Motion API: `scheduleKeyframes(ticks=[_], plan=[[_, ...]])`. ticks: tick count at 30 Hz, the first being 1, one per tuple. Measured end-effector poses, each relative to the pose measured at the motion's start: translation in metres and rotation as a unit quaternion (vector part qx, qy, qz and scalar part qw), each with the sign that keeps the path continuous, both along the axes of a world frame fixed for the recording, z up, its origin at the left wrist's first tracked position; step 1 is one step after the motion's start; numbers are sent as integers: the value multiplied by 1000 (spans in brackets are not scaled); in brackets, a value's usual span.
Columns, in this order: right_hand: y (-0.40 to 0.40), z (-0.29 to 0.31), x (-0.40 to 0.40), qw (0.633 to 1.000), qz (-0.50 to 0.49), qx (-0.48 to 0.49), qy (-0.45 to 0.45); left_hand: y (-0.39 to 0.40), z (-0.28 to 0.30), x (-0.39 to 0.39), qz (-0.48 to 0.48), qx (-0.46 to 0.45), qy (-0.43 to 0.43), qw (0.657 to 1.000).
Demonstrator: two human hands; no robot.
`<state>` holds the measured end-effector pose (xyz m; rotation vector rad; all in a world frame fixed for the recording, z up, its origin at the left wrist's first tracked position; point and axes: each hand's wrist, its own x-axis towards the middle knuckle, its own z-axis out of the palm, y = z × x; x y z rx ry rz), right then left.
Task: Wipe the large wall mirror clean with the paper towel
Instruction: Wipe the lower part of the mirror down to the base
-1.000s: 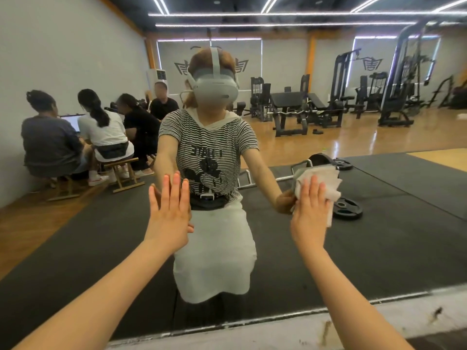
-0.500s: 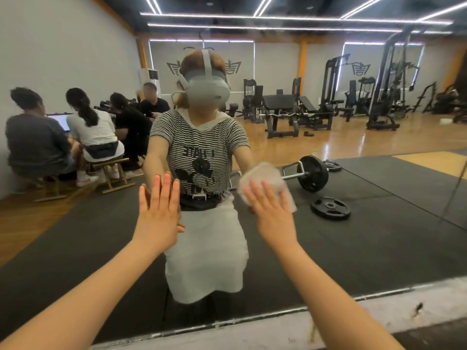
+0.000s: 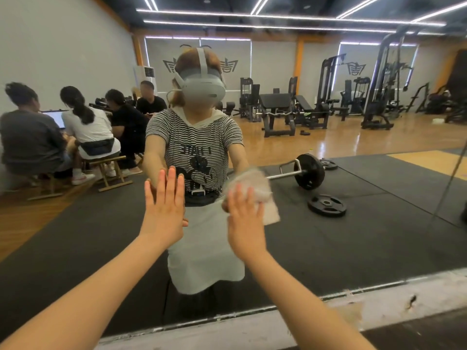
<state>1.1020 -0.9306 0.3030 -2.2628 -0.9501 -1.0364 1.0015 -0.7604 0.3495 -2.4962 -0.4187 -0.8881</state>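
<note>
Large wall mirror (image 3: 379, 236), reflecting a gym floor, a barbell (image 3: 304, 171) and a weight plate (image 3: 326, 205), with the white, crumpled paper towel (image 3: 262, 198) pressed flat against the glass by the right hand (image 3: 243, 223). The towel's long axis runs from upper left to lower right, its lower corner pointing down and right beyond the straight, spread fingers. The left hand (image 3: 164, 210) lies flat on the glass just beside, fingers straight, holding nothing.

both arms outstretched, left hand (image 3: 164, 210) and right hand (image 3: 243, 218) flat, fingers straight
</note>
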Motion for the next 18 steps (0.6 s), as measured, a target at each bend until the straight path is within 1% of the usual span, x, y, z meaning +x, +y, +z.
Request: scheduleKeyframes(ticks=[1,3,6,9,11,13,15,18], plan=[[9,-7,-9,999,21,-22,-10,1,0,-1,-11,-2,-3,1000],[13,-10,-12,998,31,-48,-26,3,1,-3,-24,-8,-1,1000],[-20,-1,10,995,8,-93,-44,3,3,-5,-29,-15,0,999],[-64,5,39,994,-78,-73,-3,4,3,-4,-33,-11,-8,999],[-85,7,50,992,-110,-60,30,3,4,-3,-25,-16,-4,1000],[-93,9,51,989,-127,-69,43,-2,4,-3,-9,-21,3,1000],[-92,10,46,986,-130,-76,64,-11,2,-1,2,-36,-19,999],[-88,13,38,983,-116,-80,114,-30,-7,9,-54,-56,-84,993]])
